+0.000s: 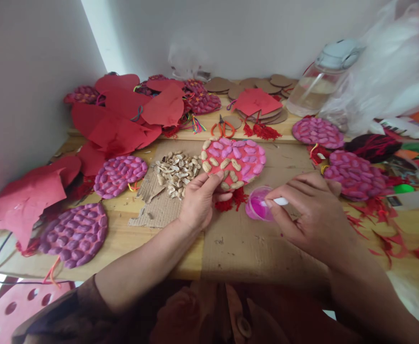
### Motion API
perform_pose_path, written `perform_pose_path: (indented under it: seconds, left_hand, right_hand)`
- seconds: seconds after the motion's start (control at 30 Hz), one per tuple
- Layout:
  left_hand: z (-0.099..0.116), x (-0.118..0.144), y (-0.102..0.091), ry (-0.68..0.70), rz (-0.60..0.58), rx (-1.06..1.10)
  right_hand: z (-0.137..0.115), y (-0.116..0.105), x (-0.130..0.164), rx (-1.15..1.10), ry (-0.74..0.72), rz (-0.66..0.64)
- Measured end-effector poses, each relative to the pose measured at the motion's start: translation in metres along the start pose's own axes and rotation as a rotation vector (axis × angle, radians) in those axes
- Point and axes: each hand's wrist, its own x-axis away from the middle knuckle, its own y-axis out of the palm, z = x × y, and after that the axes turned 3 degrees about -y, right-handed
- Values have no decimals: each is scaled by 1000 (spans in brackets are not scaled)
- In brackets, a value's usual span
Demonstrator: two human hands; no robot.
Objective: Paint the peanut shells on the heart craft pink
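My left hand [200, 200] pinches the lower left edge of a round red plaque [218, 168] studded with peanut shells. Pink paint covers the shells across its top and right; those at the left and bottom are bare tan. A dark red tassel [231, 200] hangs below it. In my right hand [308, 210] is a thin white-handled paintbrush [279, 201], its tip hidden inside a small clear cup [255, 210] of bright pink paint. The cup stands on a cardboard sheet, just right of the tassel.
Loose peanut shells [179, 172] lie left of the plaque. Finished purple shell plaques [75, 235] sit at both sides. Red paper pieces [109, 126] pile up at the back left. Orange-handled pliers [224, 127], cardboard discs [263, 86] and a water bottle [311, 88] stand behind.
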Motion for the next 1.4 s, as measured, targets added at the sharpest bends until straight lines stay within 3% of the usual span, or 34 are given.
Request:
perform_pose_path:
  seconds: [0.13, 0.63, 0.73, 0.97, 1.17, 1.4]
  left_hand:
    - [0, 0, 0, 2, -21, 21]
    - [-3, -1, -1, 6, -25, 4]
    - [-2, 0, -1, 1, -25, -1]
    - [-3, 0, 0, 17, -27, -12]
    - [-3, 1, 0, 11, -18, -52]
    - [-3, 2, -1, 10, -40, -62]
  right_hand:
    - [-2, 3, 2, -28, -13, -65]
    - [2, 4, 2, 9, -27, -75]
    - [3, -3, -1, -29, -20, 3]
    - [-6, -16, 0, -220, 64, 367]
    - [-9, -6, 0, -105, -66, 309]
    - [-5, -1, 0, -84, -74, 297]
